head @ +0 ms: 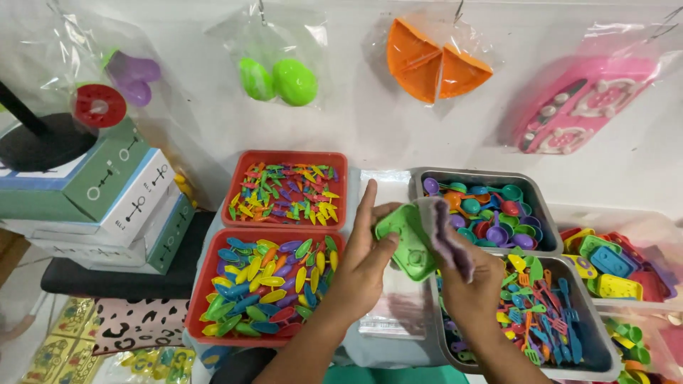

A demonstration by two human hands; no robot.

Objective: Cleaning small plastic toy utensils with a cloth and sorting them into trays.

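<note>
1. Left hand [364, 264] stands near the middle of the scene, fingers straight and pointing far, thumb pressed to the near left edge of a green toy tray [405, 240], so the hand is mostly open and only braces the piece rather than gripping it.
2. Left of that hand sit two red trays: the far one [287, 158] holds small mixed-colour plastic bits, the near one [213, 277] holds larger leaf-shaped pieces, both sorted by kind and within easy reach.
3. Far left, stacked cardboard boxes [114, 206] carry a black stand base [43, 142], kept out of the working area.
4. Between the hands the green toy tray is tilted upright over a clear plastic bag [398, 313], probably so its face can be wiped.
5. Right hand [469, 281] is closed around a purple cloth [445, 238] laid against the tray's right side.
6. Right of it, grey bins hold toy cups and spoons [491, 217] and toy forks [544, 320].
7. On the far wall hang bagged toys: green eggs [279, 80], orange wedges [435, 60], a pink set [583, 103].
</note>
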